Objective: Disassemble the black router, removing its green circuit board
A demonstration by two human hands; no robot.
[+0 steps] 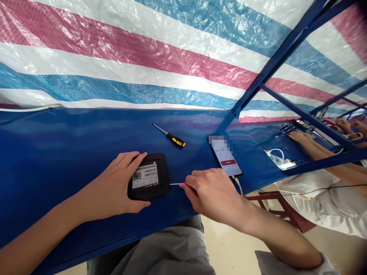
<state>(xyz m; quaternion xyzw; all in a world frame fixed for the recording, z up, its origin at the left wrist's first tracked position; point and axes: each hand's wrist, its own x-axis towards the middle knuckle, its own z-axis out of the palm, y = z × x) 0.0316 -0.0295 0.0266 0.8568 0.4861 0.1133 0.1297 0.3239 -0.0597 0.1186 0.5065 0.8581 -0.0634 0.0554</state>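
Trousers (172, 248) of grey cloth show lowest in the view, under the edge of the blue tabletop (57, 152). Just above the edge, the left hand (114, 187) lies around a black box (149, 176) with a white barcode label on top; its grip is grasping the box, thumb at the near side and fingers at the far corner. The box lies flat on the tabletop, near the front edge. The right hand (212, 193) is just beside it, and its grip is clenched on a thin pin (174, 184) whose tip points at the right side of the box. Behind this hand lies a phone (226, 156) with a lit screen and a white cable (238, 185). Farther, a screwdriver (172, 136) with a yellow and black handle lies alone. At the far right another person's hands (299, 137) rest on the tabletop. A striped tarp (143, 57) closes the back.
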